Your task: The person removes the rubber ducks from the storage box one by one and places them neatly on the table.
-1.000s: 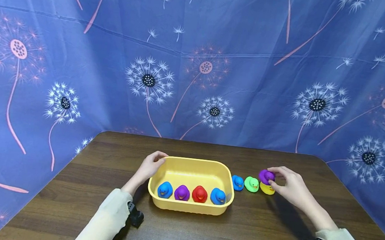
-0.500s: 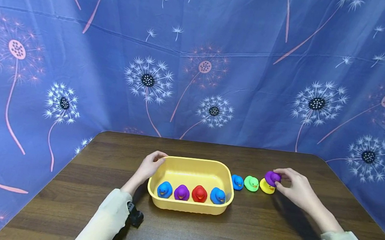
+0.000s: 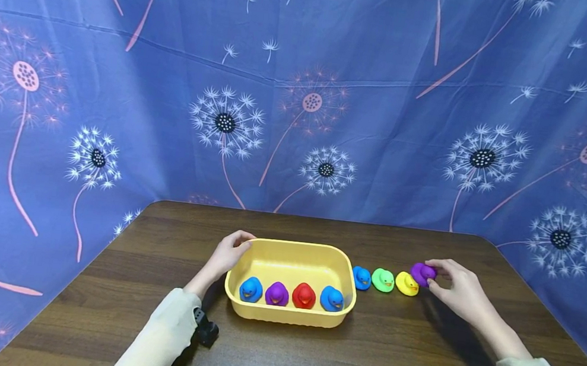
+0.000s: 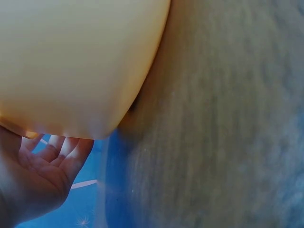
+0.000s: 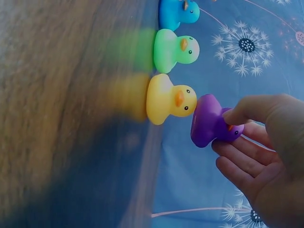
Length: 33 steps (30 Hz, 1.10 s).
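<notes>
My right hand (image 3: 459,291) pinches a purple rubber duck (image 5: 209,121) by the head between thumb and fingers. The duck hangs above the table, just up and right of a yellow rubber duck (image 3: 407,284). Left of the yellow one, a green duck (image 3: 383,280) and a blue duck (image 3: 361,278) stand in a row. At the back left corner of a yellow plastic tub (image 3: 287,315), my left hand (image 3: 226,258) grips the rim. From the left wrist view, the tub's wall covers part of the fingers of that hand (image 4: 42,175).
Inside the tub, a blue duck (image 3: 251,290), a purple duck (image 3: 277,294), a red duck (image 3: 304,296) and another blue duck (image 3: 332,299) line the front wall. Behind the brown wooden table (image 3: 275,360) hangs a blue dandelion-print cloth (image 3: 386,115).
My right hand has carried the purple duck rightward, from over the yellow duck to its upper right, uncovering the yellow duck. The left hand and tub have stayed put.
</notes>
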Motion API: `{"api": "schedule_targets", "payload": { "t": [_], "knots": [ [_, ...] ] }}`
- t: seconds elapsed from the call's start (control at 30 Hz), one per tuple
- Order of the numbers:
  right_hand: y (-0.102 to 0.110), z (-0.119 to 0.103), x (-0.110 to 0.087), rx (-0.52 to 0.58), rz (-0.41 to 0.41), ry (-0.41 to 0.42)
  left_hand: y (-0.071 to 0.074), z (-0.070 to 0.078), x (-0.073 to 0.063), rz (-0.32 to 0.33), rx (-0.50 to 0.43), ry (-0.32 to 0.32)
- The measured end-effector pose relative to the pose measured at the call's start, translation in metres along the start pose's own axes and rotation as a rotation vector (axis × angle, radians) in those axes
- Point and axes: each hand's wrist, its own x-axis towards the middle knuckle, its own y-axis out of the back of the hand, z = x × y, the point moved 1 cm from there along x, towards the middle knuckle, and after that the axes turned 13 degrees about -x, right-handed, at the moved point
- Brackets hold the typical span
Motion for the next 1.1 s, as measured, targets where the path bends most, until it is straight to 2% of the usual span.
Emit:
{"api": "schedule_targets", "payload": {
  "t": [0.23, 0.37, 0.67, 1.1],
  "knots": [
    [-0.001, 0.004, -0.003, -0.019, 0.021, -0.003, 0.000, 0.001, 0.000, 0.002, 0.001, 0.028],
    [-0.001, 0.007, -0.005, -0.036, 0.013, -0.026, 0.000, 0.001, 0.000, 0.001, 0.005, 0.017],
    [-0.002, 0.014, -0.009, -0.054, -0.040, -0.055, -0.001, 0.000, 0.001, 0.009, 0.005, 0.009],
    [-0.006, 0.019, -0.016, -0.060, -0.171, -0.100, -0.001, -0.002, 0.002, 0.011, -0.002, -0.014]
  ]
}}
